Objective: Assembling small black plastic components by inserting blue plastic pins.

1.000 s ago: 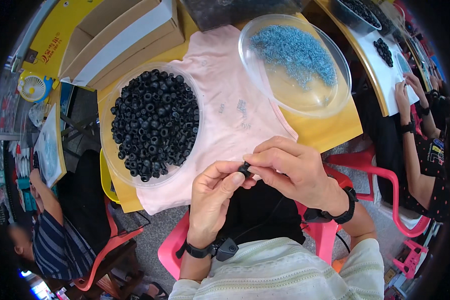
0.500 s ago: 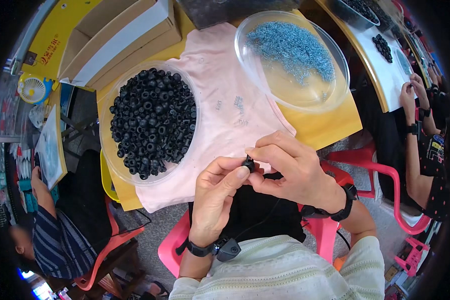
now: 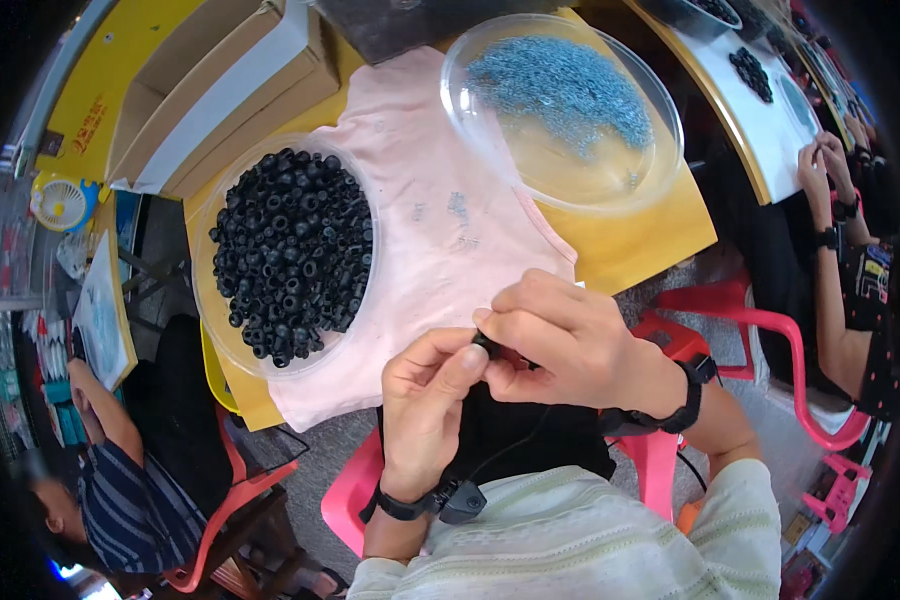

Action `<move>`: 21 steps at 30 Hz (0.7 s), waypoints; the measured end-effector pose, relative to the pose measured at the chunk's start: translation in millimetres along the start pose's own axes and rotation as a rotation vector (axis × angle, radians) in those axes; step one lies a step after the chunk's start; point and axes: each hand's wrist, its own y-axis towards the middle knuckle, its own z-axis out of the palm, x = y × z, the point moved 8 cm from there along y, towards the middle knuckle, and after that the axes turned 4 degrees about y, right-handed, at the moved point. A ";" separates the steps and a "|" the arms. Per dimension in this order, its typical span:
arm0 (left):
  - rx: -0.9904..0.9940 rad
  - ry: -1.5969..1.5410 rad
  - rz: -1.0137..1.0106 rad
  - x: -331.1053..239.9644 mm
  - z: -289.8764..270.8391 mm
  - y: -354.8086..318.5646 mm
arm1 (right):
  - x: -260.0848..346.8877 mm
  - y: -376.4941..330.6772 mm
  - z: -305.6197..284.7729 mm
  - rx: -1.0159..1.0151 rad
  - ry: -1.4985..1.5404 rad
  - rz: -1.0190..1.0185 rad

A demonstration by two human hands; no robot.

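Observation:
Near the front edge of the table, my left hand [image 3: 425, 390] pinches a small black plastic piece [image 3: 486, 343], like a cord lock, between thumb and forefinger. My right hand [image 3: 560, 345] meets it from the other side, its fingers closed on the same piece. Most of the piece is hidden by the fingertips. Left of the hands stands a clear round tub [image 3: 207, 330] heaped with black plastic pieces [image 3: 292, 250]. Another clear round tub [image 3: 560, 185] farther back holds many tiny bluish metal springs [image 3: 570, 90]. A few loose springs [image 3: 460, 215] lie on the pink cloth [image 3: 410, 130].
Open cardboard boxes [image 3: 235, 100] stand at the back left, by a small yellow fan [image 3: 62, 200]. Pink plastic chairs [image 3: 790, 360] flank the table. One person [image 3: 135, 500] sits on the left; another person's hands [image 3: 822, 165] work at a white table on the right.
The view has shifted slightly, so the tubs and cloth appear a little farther left. Both my hands stay together on the black piece, with the fingers slightly shifted.

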 end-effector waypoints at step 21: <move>-0.113 0.273 0.113 -28.4 -20.3 -6.6 | -11.0 59.3 -30.5 0.005 -0.109 0.162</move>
